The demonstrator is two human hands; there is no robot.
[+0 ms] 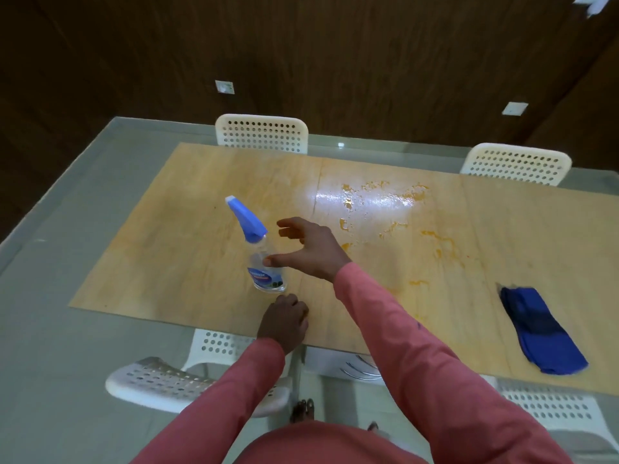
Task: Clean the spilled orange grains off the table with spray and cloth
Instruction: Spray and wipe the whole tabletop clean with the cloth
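A clear spray bottle [264,262] with a blue trigger head stands upright on the wooden table [187,236]. My right hand [311,249] hovers just right of it with fingers spread and relaxed; the thumb tip overlaps the bottle's body, the fingers do not wrap it. My left hand [284,321] rests on the table near the front edge, just below the bottle, fingers curled loosely and holding nothing. Spilled orange grains [385,202] lie scattered on a wet shiny patch at the table's middle. A folded blue cloth [539,326] lies on the right side.
White perforated chairs stand at the far side [261,133] [517,164] and at the near side [201,383] [549,410]. A grey floor surrounds the table, and a dark wooden wall rises behind.
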